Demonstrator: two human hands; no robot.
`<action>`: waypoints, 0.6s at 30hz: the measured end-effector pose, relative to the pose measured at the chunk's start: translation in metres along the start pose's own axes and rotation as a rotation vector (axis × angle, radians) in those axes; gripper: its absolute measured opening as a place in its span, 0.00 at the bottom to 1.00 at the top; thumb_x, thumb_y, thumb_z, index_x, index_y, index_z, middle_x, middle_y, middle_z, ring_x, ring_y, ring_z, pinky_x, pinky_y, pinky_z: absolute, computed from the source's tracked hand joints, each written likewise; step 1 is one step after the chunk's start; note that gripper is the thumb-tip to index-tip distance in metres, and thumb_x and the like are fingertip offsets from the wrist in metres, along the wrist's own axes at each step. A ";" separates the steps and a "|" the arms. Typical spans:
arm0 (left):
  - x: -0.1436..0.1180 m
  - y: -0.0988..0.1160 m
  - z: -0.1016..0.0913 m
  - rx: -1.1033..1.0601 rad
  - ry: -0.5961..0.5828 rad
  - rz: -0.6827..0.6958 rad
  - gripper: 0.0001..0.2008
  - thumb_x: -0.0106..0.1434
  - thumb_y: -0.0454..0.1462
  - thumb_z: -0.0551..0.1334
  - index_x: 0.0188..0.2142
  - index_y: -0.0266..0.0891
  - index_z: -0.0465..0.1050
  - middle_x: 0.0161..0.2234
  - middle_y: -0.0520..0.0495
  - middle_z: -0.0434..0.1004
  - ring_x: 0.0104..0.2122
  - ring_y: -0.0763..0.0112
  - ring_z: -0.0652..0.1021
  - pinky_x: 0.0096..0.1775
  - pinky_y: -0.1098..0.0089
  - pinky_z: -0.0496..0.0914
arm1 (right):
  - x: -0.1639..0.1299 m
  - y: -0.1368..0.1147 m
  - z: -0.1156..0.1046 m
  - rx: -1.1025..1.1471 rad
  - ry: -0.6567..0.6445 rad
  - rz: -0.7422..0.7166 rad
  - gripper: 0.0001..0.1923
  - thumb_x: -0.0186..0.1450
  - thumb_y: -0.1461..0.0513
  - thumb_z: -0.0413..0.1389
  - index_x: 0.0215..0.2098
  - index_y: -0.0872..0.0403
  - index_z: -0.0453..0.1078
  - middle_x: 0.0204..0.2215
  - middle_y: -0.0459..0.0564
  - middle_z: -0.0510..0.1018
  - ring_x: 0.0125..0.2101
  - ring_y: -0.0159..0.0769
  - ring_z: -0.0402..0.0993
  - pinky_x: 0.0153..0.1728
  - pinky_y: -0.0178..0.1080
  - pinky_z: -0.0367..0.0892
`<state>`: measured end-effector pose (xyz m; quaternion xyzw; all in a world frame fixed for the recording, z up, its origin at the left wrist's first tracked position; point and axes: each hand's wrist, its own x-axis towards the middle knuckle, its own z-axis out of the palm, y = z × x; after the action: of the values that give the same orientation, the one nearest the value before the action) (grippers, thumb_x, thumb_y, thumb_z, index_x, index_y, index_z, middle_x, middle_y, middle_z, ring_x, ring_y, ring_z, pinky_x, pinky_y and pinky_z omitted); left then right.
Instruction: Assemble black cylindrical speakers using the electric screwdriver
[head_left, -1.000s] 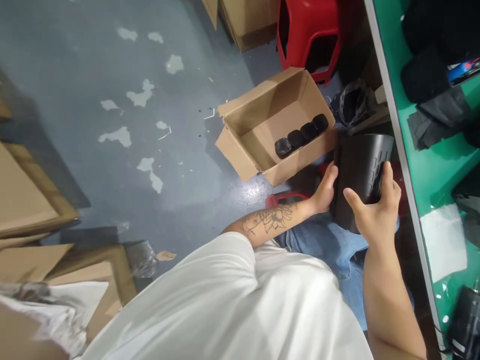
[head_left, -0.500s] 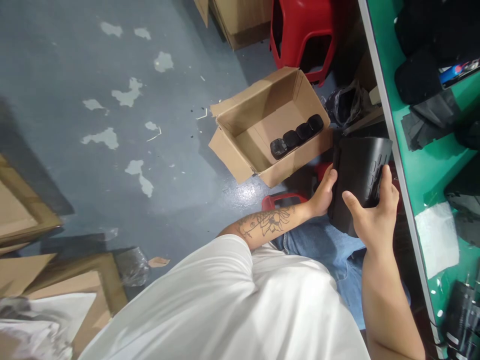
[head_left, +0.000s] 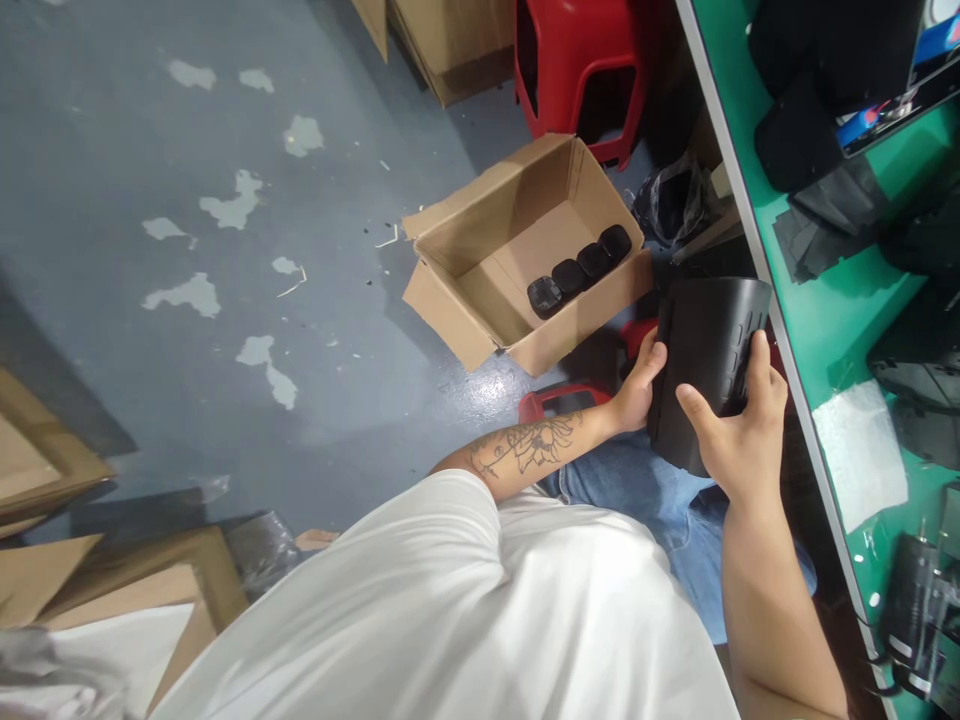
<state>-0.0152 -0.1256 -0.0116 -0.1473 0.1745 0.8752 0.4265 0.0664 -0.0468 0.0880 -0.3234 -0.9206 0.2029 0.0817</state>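
Between my two hands is a black plastic housing (head_left: 701,350) with a row of small raised buttons or slots along one side; its exact kind I cannot make out. My left hand (head_left: 637,388) grips its left edge, thumb on the near face and the other fingers hidden behind. On the right side my right hand (head_left: 739,425) clasps it, thumb across the face and fingers along the far edge. The housing is held above my lap, beside the table edge. Just left of it stands an open cardboard box (head_left: 517,250) with several black rounded pieces (head_left: 577,275) in a row inside.
A green-topped table (head_left: 814,320) runs along the right, bearing black parts, a white sheet (head_left: 862,455) and a black power tool (head_left: 907,600). One red stool (head_left: 581,60) stands beyond the box. More cardboard boxes (head_left: 206,560) lie at the lower left.
The view has shifted slightly, so the box and table appear further left. Both hands keep hold of the black housing, which is turned only a little.
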 end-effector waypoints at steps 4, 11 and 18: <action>-0.001 -0.003 0.002 0.023 -0.008 0.023 0.27 0.76 0.45 0.66 0.71 0.48 0.68 0.66 0.46 0.78 0.75 0.55 0.69 0.75 0.56 0.60 | -0.002 0.000 -0.005 -0.037 -0.006 0.000 0.60 0.63 0.28 0.61 0.81 0.51 0.57 0.64 0.65 0.67 0.67 0.59 0.66 0.68 0.64 0.66; -0.003 -0.013 0.007 -0.046 -0.107 -0.069 0.31 0.72 0.48 0.70 0.71 0.51 0.69 0.67 0.45 0.78 0.73 0.52 0.71 0.75 0.53 0.60 | -0.009 0.004 -0.019 -0.085 -0.066 0.020 0.60 0.66 0.32 0.60 0.83 0.56 0.51 0.73 0.63 0.60 0.71 0.60 0.64 0.71 0.63 0.64; -0.007 -0.022 0.014 -0.119 -0.100 -0.111 0.33 0.71 0.45 0.72 0.72 0.52 0.67 0.67 0.48 0.79 0.71 0.53 0.75 0.75 0.54 0.62 | -0.014 0.008 -0.031 -0.044 -0.037 0.065 0.61 0.64 0.30 0.62 0.82 0.55 0.55 0.72 0.61 0.62 0.71 0.58 0.64 0.74 0.60 0.63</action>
<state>0.0052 -0.1117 -0.0007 -0.1378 0.0921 0.8653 0.4730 0.0909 -0.0397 0.1127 -0.3511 -0.9153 0.1908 0.0510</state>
